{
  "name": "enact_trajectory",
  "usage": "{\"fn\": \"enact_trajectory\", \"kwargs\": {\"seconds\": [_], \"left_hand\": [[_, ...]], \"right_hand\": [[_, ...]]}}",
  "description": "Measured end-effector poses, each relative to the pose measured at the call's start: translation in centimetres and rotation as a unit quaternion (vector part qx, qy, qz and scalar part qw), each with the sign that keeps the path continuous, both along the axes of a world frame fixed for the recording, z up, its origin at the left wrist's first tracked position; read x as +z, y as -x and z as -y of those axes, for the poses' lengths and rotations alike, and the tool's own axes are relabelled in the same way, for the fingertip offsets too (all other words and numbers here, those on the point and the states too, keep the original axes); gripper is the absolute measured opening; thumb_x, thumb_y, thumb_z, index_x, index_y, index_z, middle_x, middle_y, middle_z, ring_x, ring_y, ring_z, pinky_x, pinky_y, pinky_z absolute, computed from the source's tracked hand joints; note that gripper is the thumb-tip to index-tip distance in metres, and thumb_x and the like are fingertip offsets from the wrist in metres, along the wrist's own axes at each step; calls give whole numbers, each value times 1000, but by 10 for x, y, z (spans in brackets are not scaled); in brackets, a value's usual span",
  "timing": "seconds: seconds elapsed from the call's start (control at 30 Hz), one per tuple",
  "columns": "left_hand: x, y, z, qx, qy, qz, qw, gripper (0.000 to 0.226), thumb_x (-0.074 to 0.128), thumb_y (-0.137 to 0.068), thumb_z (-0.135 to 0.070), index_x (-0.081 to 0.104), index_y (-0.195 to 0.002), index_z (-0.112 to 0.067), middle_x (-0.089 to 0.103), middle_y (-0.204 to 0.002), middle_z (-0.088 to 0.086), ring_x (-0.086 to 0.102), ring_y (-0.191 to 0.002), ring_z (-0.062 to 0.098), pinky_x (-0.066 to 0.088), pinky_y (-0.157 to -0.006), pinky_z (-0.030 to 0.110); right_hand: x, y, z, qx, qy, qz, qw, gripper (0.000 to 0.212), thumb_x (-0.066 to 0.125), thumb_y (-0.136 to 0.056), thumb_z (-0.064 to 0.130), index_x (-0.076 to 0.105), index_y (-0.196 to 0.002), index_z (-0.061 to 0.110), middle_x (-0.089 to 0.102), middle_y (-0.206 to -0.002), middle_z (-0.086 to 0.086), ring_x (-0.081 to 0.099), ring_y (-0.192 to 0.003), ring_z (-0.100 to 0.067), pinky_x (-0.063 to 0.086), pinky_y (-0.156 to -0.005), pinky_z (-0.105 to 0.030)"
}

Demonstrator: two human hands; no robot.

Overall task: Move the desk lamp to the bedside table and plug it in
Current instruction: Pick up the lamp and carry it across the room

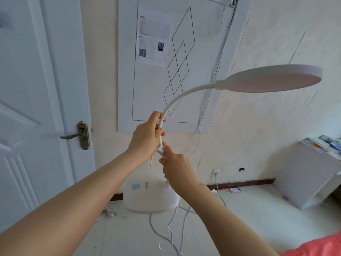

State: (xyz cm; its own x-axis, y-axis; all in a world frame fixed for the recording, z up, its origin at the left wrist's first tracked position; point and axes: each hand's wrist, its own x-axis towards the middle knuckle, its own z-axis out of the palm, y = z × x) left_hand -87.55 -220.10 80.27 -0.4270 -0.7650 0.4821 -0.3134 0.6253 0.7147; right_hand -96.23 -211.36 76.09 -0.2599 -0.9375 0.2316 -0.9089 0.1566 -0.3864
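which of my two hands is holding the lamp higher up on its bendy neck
Your left hand. Its fingers wrap the curved neck of the lamp, above your right hand, which grips lower down where the neck meets the base.

Desk lamp (pixel 273 78): smooth matt white plastic. Door handle (pixel 81 135): tarnished brass-toned metal. Floor (pixel 249 209): glossy pale tile. Wall sheet (pixel 154 36): printed paper.

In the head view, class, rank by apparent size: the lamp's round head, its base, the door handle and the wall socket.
1. Lamp head
2. Lamp base, partly hidden by the right hand and nearer the camera, so unsure
3. Door handle
4. Wall socket
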Motion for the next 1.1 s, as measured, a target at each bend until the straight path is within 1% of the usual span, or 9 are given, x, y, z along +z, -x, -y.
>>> {"fn": "enact_trajectory", "kwargs": {"seconds": [0.13,0.23,0.4,0.53,0.73,0.83,0.9,0.97,1.1], "left_hand": [[-6,20,31,-25,-16,-8,1000,19,46,-98,-9,49,-112,-21,66,-85,4,68,-70,20,52,-61,21],[-7,44,58,-41,-17,-6,999,17,45,-98,-10,48,-111,-21,66,-86,4,70,-69,21,57,-65,28],[-6,105,98,-70,-2,1,998,18,48,-98,-12,49,-116,-18,67,-91,6,70,-76,24,60,-75,34],[1,160,128,-100,-9,6,995,19,48,-98,-13,49,-117,-16,66,-93,8,70,-78,24,60,-74,35],[8,238,169,-134,-10,2,991,18,47,-99,-13,48,-117,-16,68,-94,8,72,-78,23,61,-72,35],[5,277,183,-159,-8,11,987,18,46,-99,-14,49,-116,-17,68,-93,7,71,-76,23,59,-67,30],[4,302,189,-173,-1,9,985,18,47,-99,-14,49,-116,-17,68,-92,7,70,-76,22,54,-63,22],[5,323,192,-188,5,6,982,17,48,-99,-15,49,-116,-16,68,-92,7,69,-76,22,52,-63,19],[6,367,197,-233,13,3,972,19,48,-98,-15,49,-117,-15,65,-89,4,70,-79,23,60,-75,32]], "right_hand": [[-8,18,31,-21,-12,-3,1000,32,42,-100,16,38,-132,16,66,-89,-17,64,-78,-33,55,-74,-46],[-11,41,57,-42,-10,-11,999,33,42,-100,16,37,-132,16,65,-87,-15,64,-76,-31,56,-72,-43],[-15,97,97,-77,-3,-16,997,34,41,-101,18,36,-134,16,64,-83,-14,63,-71,-28,56,-68,-41],[-9,150,126,-110,1,-12,994,37,39,-101,16,33,-138,18,65,-85,-16,64,-76,-33,55,-72,-45],[-3,224,160,-134,9,-33,990,41,40,-101,19,31,-142,19,65,-88,-15,64,-76,-31,55,-72,-45],[-7,255,171,-163,2,-14,987,43,40,-101,21,28,-143,21,65,-88,-16,64,-76,-31,55,-72,-46],[-9,277,174,-185,-5,-12,983,42,41,-101,21,29,-141,22,65,-89,-15,65,-77,-32,56,-74,-46],[-9,295,176,-206,-11,-15,978,40,43,-101,21,31,-139,21,65,-90,-15,65,-78,-31,56,-74,-45],[-6,331,177,-249,-13,-21,968,38,45,-100,21,34,-136,20,65,-92,-14,66,-78,-28,57,-73,-44]]}}
